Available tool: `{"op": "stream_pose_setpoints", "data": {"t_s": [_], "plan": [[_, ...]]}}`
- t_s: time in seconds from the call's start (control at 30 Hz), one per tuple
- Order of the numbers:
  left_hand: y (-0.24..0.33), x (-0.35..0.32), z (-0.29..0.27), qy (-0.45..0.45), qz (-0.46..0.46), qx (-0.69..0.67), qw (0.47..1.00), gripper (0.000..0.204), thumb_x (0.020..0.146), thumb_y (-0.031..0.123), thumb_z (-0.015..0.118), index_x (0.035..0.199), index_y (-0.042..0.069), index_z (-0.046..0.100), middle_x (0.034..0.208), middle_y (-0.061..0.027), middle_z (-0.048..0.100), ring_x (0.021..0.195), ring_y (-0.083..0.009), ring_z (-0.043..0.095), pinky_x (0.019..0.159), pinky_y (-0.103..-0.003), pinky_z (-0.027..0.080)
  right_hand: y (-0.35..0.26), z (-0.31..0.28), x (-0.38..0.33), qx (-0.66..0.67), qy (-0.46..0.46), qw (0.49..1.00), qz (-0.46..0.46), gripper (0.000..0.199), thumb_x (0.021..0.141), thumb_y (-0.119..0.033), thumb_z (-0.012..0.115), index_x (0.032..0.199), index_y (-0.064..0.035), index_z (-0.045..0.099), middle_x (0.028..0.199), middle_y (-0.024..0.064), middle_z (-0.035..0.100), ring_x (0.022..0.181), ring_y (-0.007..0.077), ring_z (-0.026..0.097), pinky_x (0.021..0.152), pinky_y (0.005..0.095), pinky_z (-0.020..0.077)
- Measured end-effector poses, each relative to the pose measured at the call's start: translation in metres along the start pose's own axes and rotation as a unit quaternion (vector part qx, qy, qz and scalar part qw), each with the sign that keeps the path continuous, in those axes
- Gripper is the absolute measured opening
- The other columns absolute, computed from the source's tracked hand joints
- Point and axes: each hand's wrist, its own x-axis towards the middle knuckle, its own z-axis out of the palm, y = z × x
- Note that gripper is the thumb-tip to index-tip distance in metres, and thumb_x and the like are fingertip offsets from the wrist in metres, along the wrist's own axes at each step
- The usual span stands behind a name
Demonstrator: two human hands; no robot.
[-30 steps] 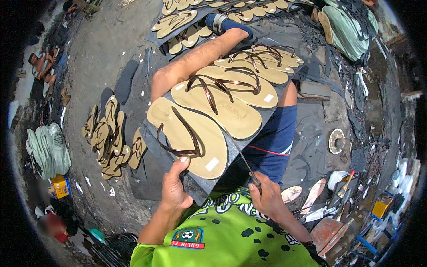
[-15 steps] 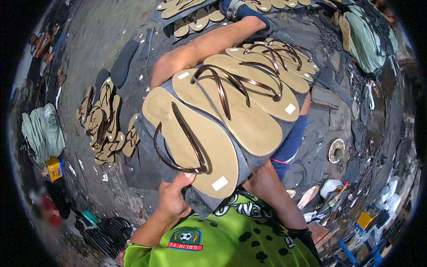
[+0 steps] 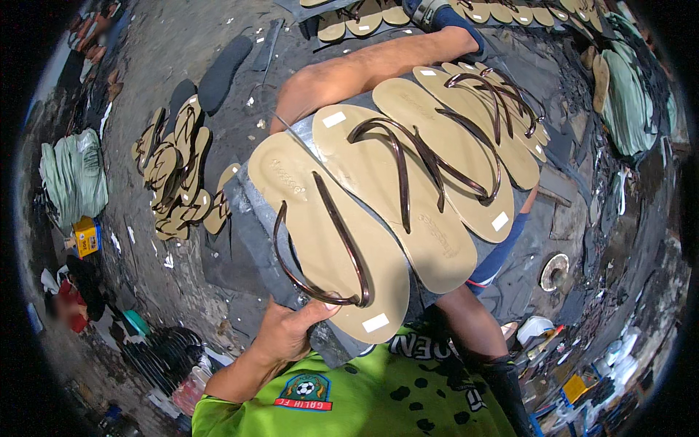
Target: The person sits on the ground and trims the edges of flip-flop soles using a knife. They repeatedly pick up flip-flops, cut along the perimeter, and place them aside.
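A row of tan flip-flops (image 3: 364,160) with shiny brown straps lies on a grey sheet (image 3: 246,207) across my lap, several of them overlapping toward the far right. My left hand (image 3: 287,331) is closed on the heel-side edge of the nearest flip-flop (image 3: 313,218). Its thumb presses on top by the strap's end, and the other fingers are out of sight beneath. White stickers mark some soles. My right forearm (image 3: 477,324) reaches in under the near edge of the row. The fingers of that hand are hidden by the soles and sheet.
My bent bare leg (image 3: 364,65) lies beyond the row. A heap of strapped flip-flops (image 3: 178,167) and a dark sole (image 3: 224,73) are on the ground at left. Pale green sacks (image 3: 73,178) stand at both sides. A round ring-shaped object (image 3: 555,272) lies at right.
The row of flip-flops has shifted right and slightly down in view, with the surroundings shifting too. My left hand keeps its grip. A shadow now falls across the nearer soles.
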Motion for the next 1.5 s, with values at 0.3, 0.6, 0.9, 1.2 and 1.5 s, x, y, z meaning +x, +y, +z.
{"op": "stream_pose_setpoints", "data": {"t_s": [0.3, 0.6, 0.9, 1.2, 1.5], "plan": [[-0.017, -0.014, -0.018, -0.058, 0.094, 0.221, 0.969, 0.039, 0.077, 0.005, 0.072, 0.114, -0.002, 0.06, 0.108, -0.0083, 0.067, 0.098, -0.0187, 0.062, 0.091, -0.033, 0.046, -0.006, 0.02, 0.064, 0.007, 0.069, 0.997, -0.039, 0.038, 0.098, -0.032, 0.044, 0.122, -0.0035, 0.051, 0.102, 0.0193, 0.059, 0.099, 0.0292, 0.057, 0.087, 0.0382, 0.0428], [-0.011, 0.014, -0.052, -0.182, 0.23, 0.121, 0.948, 0.064, 0.079, 0.015, 0.075, 0.132, -0.003, 0.045, 0.122, -0.0123, 0.06, 0.113, -0.0215, 0.057, 0.1, -0.037, 0.042, -0.078, -0.014, -0.01, 0.483, 0.104, 0.869, -0.014, 0.038, 0.09, -0.022, 0.066, 0.115, 0.003, 0.053, 0.1, 0.0036, 0.061, 0.089, 0.007, 0.055, 0.079, 0.0242, 0.0461], [0.071, 0.069, -0.046, -0.161, 0.234, 0.025, 0.958, 0.06, 0.084, 0.031, 0.07, 0.127, -0.003, 0.044, 0.111, -0.0114, 0.063, 0.099, -0.02, 0.064, 0.088, -0.036, 0.052, -0.072, 0.004, -0.05, 0.282, 0.183, 0.937, -0.097, 0.042, 0.089, -0.014, 0.064, 0.125, 0.0041, 0.05, 0.096, 0.0154, 0.063, 0.081, 0.0172, 0.062, 0.073, 0.0312, 0.0491], [0.031, 0.094, -0.044, -0.271, 0.137, -0.115, 0.946, 0.045, 0.088, 0.022, 0.067, 0.125, 0.004, 0.048, 0.108, -0.0086, 0.064, 0.097, -0.0209, 0.065, 0.086, -0.037, 0.055, -0.045, 0.021, -0.095, -0.04, 0.274, 0.959, -0.061, 0.05, 0.076, 0.0, 0.067, 0.124, -0.0134, 0.06, 0.096, 0.0136, 0.06, 0.08, 0.0302, 0.061, 0.069, 0.0383, 0.0503], [0.053, 0.097, -0.022, -0.308, 0.101, 0.005, 0.946, 0.044, 0.086, 0.02, 0.068, 0.124, 0.003, 0.053, 0.113, -0.0068, 0.063, 0.102, -0.0159, 0.061, 0.09, -0.032, 0.048, -0.049, -0.013, -0.049, -0.148, 0.365, 0.918, -0.055, 0.05, 0.074, -0.003, 0.07, 0.121, -0.0158, 0.063, 0.09, 0.0103, 0.061, 0.077, 0.0293, 0.061, 0.065, 0.0377, 0.0489]]}}
